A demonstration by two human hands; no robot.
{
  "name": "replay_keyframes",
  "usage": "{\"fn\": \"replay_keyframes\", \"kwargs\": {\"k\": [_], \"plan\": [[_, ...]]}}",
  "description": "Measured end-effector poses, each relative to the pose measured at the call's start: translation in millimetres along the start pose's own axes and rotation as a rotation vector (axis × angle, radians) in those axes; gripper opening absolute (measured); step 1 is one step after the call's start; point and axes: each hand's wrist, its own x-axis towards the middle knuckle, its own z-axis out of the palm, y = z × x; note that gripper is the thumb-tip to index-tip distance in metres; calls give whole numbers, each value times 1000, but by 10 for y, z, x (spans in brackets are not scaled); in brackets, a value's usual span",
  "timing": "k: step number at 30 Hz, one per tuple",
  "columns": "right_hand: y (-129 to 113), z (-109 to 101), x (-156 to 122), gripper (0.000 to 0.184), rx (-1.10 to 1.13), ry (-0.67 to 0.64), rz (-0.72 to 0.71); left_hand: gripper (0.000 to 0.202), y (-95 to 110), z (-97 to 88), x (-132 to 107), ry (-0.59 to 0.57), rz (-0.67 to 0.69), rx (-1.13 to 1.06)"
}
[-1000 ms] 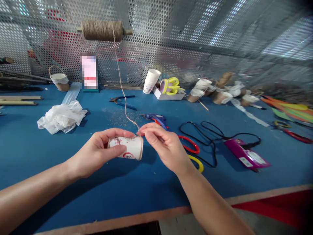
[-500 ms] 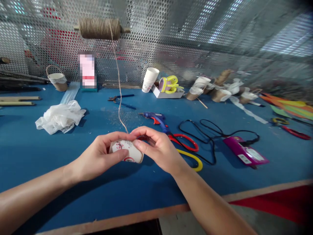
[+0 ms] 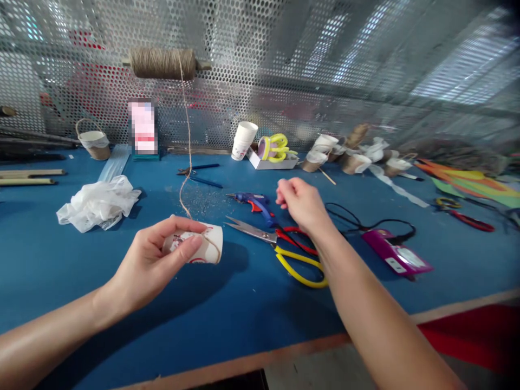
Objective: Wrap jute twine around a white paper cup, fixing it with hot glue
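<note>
My left hand [image 3: 152, 262] grips a white printed paper cup [image 3: 212, 241] lying on its side, thumb across its wall. A strand of twine [image 3: 188, 130] runs down from the spool [image 3: 162, 63] to the cup, and a piece of it lies along the cup near its rim. My right hand [image 3: 301, 203] is apart from the cup, fingers curled in, with nothing showing in them. It hovers just right of a blue hot glue gun [image 3: 260, 206]. Scissors [image 3: 260, 234] with one red and one yellow handle lie below, partly covered by my right forearm.
Pliers [image 3: 203, 176], a crumpled white bag [image 3: 99, 203] and a pixelated phone-like screen [image 3: 144, 127] are to the left and back. Stacked paper cups [image 3: 244, 142] and a white box [image 3: 274, 161] stand behind. A purple power strip [image 3: 396, 254] with black cable lies right.
My right hand has let go of the cup and moved right and up, towards the glue gun. My left hand has shifted left with the cup. The scissor blades are now uncovered.
</note>
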Motion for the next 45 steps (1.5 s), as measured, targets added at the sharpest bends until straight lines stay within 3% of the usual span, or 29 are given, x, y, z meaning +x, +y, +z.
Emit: {"fn": "replay_keyframes", "kwargs": {"k": [2, 6, 10, 13, 16, 19, 21, 27, 33, 45], "plan": [[81, 52, 72, 18, -115, -72, 44, 18, -22, -4, -1, 9, 3, -13], [161, 176, 135, 30, -222, -210, 98, 14, -49, -6, -2, 22, 45, -49], [142, 200, 134, 24, -189, -273, 133, 11, -47, -20, -10, 43, 89, -47], [64, 122, 58, 7, -63, -268, 128, 13, -58, -45, -3, 61, 67, -62], [-64, 6, -92, 26, 167, -257, 97, 18, -84, -72, 17, 76, 14, -82], [-205, -78, -302, 24, 617, -398, 82, 20, -110, -91, 45, 89, -45, -94], [-274, -106, -454, 18, 741, -462, 20, 20, -122, -98, 70, 92, -89, -114], [-292, -156, -774, 19, 457, -672, -162, 22, -168, -118, 174, 122, -226, -220], [-310, -172, -828, 15, 218, -636, -363, 22, -202, -141, 192, 122, -236, -166], [-288, -188, -869, 9, 199, -627, -373, 19, -190, -150, 187, 115, -194, -90]]}}
